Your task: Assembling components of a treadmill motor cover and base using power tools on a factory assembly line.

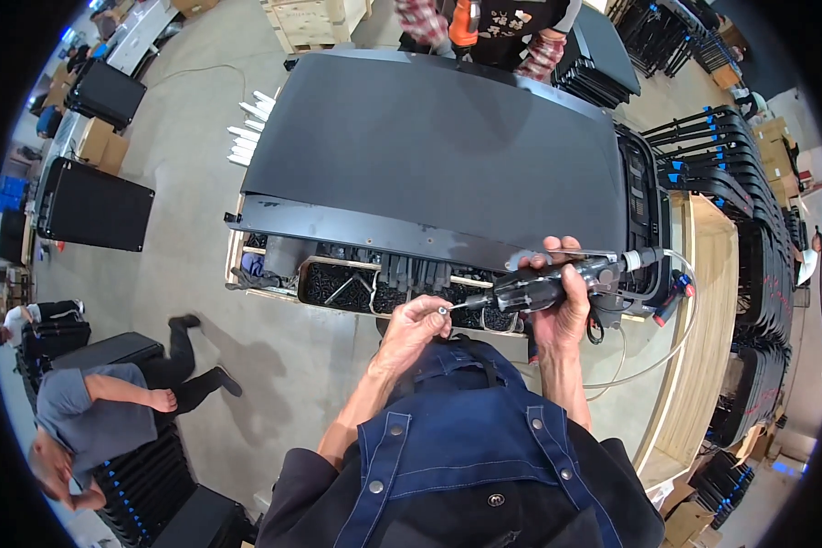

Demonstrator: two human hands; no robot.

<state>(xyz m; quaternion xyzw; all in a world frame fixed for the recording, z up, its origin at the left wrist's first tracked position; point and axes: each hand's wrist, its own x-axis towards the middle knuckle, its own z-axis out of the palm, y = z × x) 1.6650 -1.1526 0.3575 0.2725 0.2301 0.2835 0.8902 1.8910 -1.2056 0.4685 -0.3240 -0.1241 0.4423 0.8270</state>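
In my right hand (564, 309) is a black air screwdriver (526, 290), its bit pointing left and a pale hose (690, 274) running from its back end. My left hand (409, 334) pinches a small screw (443, 310) at the tip of the bit. Both hands are in front of the near edge of a large dark grey panel (429, 151), which lies flat with a few small holes along its near rim. Below that rim sit wooden-edged bins full of small black screws (336, 281), partly hidden by my hands.
Across the panel, a person in checked sleeves holds an orange power driver (464, 26). A long wooden crate (694, 338) and stacked black frames (763, 247) stand at right. At left, another person in a grey shirt (110, 402) is beside stacked black panels (151, 466). A red-and-blue tool (674, 297) hangs near the crate.
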